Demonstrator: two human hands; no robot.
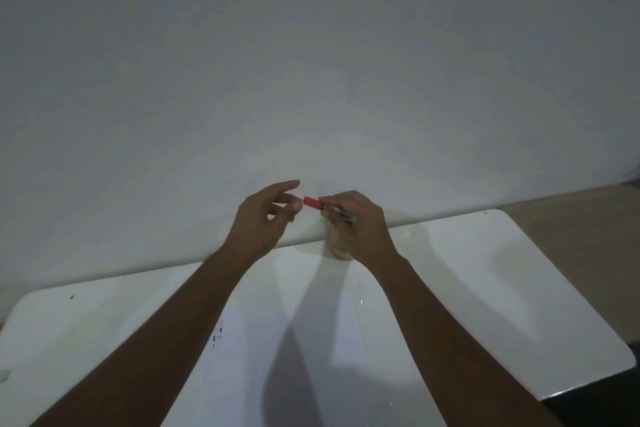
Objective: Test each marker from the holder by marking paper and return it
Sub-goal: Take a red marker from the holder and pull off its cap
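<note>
Presently the right hand (356, 218) grips a marker (329, 210) around its barrel, red cap (313, 202) pointing left, raised above the far edge of the bench (485, 288); the left hand (266, 218) is loosely open and holds nothing, its fingertips just beside the cap. Several small dark marks (218, 333) show on the paper (311, 322), so some testing appears done. The holder (337, 246) is mostly hidden behind the right hand, its contents unseen; this marker seems either about to be uncapped or just recapped.
</note>
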